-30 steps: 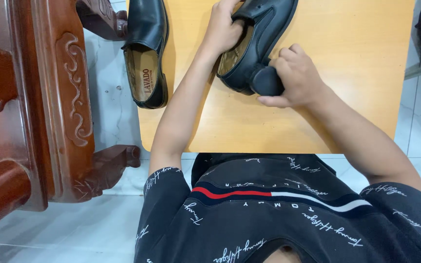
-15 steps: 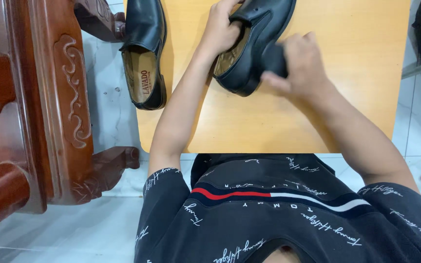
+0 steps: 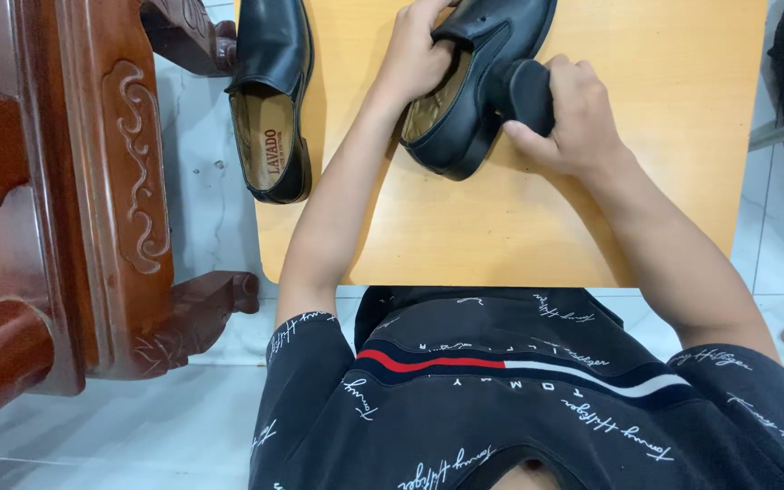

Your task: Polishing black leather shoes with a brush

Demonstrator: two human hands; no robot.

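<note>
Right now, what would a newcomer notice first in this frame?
Two hands working a black shoe at the top of the tan board: the left hand grips its opening, the right hand presses a dark applicator to its side. A second shoe lies at the board's left edge, beside carved furniture.

Support surface: light wooden board [image 3: 537, 227] on pale marble floor [image 3: 201, 191].

The wooden board occupied the upper centre and upper right of the frame, with its near edge running across the middle and its near left corner rounded. Two black leather shoes lay directly on it. The first shoe [image 3: 269, 100] sat at the upper left of the board, opening upward, overhanging the left edge above the floor. The second shoe [image 3: 465, 118] rested at the upper centre of the board, tilted onto its side. The floor showed at left, at the lower left and along the right edge of the frame. A carved dark wooden furniture piece [image 3: 74, 200] stood on it at far left.
</note>
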